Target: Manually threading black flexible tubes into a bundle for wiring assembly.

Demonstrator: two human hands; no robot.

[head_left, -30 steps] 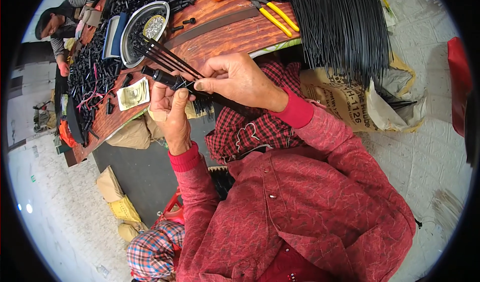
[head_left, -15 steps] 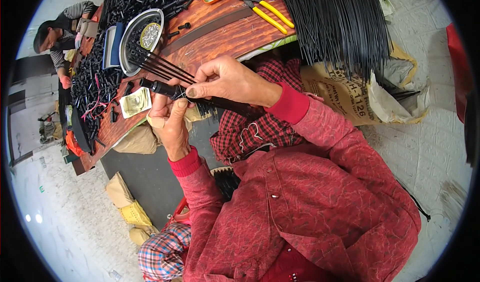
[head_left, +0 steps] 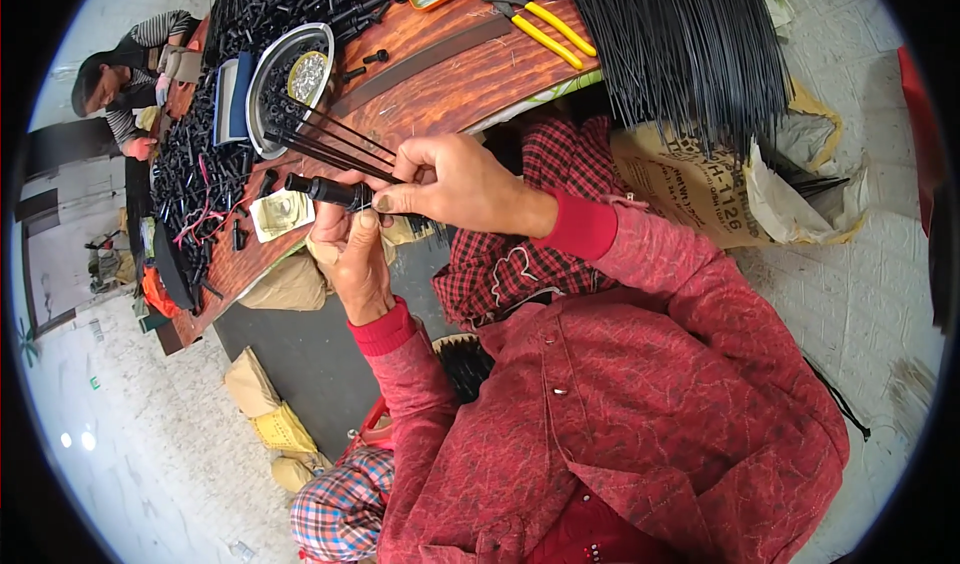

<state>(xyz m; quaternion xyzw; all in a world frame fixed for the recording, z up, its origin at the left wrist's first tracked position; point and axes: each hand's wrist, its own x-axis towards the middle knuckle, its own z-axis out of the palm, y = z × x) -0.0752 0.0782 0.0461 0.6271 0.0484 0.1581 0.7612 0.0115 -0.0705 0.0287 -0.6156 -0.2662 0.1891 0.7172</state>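
Between finger and thumb, my left hand (head_left: 353, 259) grips a black cylindrical fitting (head_left: 325, 191) with a stepped, knobbed end. My right hand (head_left: 460, 184) meets it there, thumb and fingertips pinched at the fitting's near end, beside the left thumb. Several thin black rods (head_left: 335, 154) stick out leftward from the right hand's fingers, passing over the table edge. A fine pale strand or pin shows by the right thumb, too small to make out. The palm side of both hands is hidden.
A wooden table (head_left: 430, 74) holds heaps of black fittings (head_left: 185, 154), a metal tray (head_left: 262, 89) with a small dish of shiny bits (head_left: 308, 76), and yellow-handled pliers (head_left: 545, 34). Black rods (head_left: 690, 54) hang over the right edge above a paper sack (head_left: 690, 179). Another person (head_left: 125, 74) sits far left.
The whole view has shifted slightly. My hands stay together at the fitting, and the thin rods have spread apart a little. The fitting remains in my left hand.
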